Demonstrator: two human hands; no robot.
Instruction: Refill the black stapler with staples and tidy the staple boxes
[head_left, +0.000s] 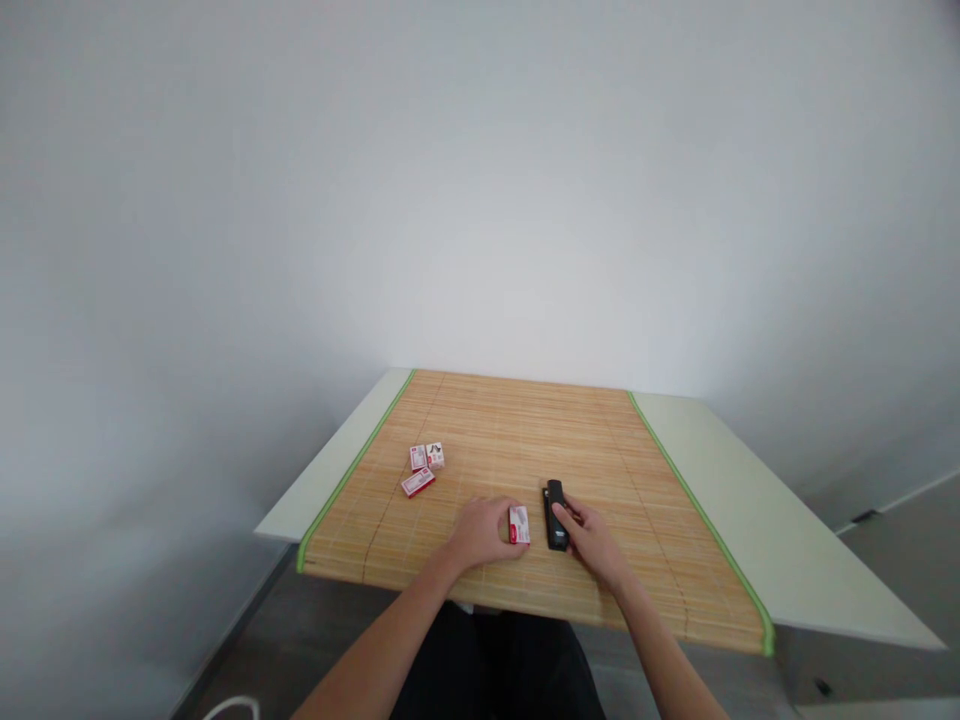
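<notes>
My left hand (484, 532) rests on a bamboo mat (525, 440), its fingers closed round a small red-and-white box (519, 524) held at its right side. Just to the right, my right hand (589, 535) has its fingers closed on a black stapler (556, 513) that lies lengthwise on the mat. The two hands sit close together near the mat's front edge. Further left on the mat lie three more small red-and-white boxes (424, 467), apart from both hands.
The mat has green edging (352, 470) and covers the middle of a pale table (750, 500), whose bare strips show left and right. Plain white walls stand behind. Grey floor and a white cable (232, 708) lie below the front edge.
</notes>
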